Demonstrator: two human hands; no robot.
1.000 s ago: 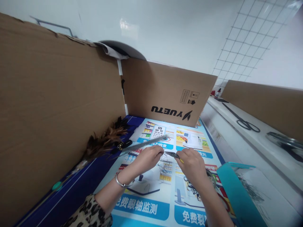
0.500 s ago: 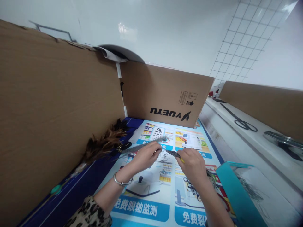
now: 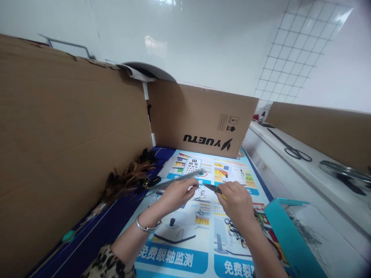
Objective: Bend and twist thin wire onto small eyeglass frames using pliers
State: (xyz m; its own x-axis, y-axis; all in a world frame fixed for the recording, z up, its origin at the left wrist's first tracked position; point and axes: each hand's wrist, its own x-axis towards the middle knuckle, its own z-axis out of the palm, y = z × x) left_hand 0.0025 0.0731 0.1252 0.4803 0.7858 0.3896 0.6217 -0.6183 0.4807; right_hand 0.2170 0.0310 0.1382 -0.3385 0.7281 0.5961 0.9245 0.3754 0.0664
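My left hand [image 3: 182, 191] is closed in a pinch over the printed sheet [image 3: 174, 266], on what looks like a thin wire, mostly hidden by the fingers. Pliers with yellow handles [image 3: 213, 188] are gripped in my right hand [image 3: 236, 200]; their dark jaws point left, close to the left fingertips. Behind the left hand lies a bundle of straight thin wires [image 3: 185, 176]. Loose bent wire pieces [image 3: 199, 194] are spread on the sheet under the hands. Small black curled pieces [image 3: 233, 231] lie beside my right forearm.
Cardboard panels [image 3: 72, 116] wall the left and back. A brown feather duster [image 3: 124, 179] lies along the left panel. At right stands a turquoise box [image 3: 292, 231] with thin wires in it. Scissors [image 3: 292, 150] and a round metal object [image 3: 344, 170] rest on the white ledge.
The view has shifted slightly. Both hands keep nearly the same pose, the plier jaws still close to the left fingertips.
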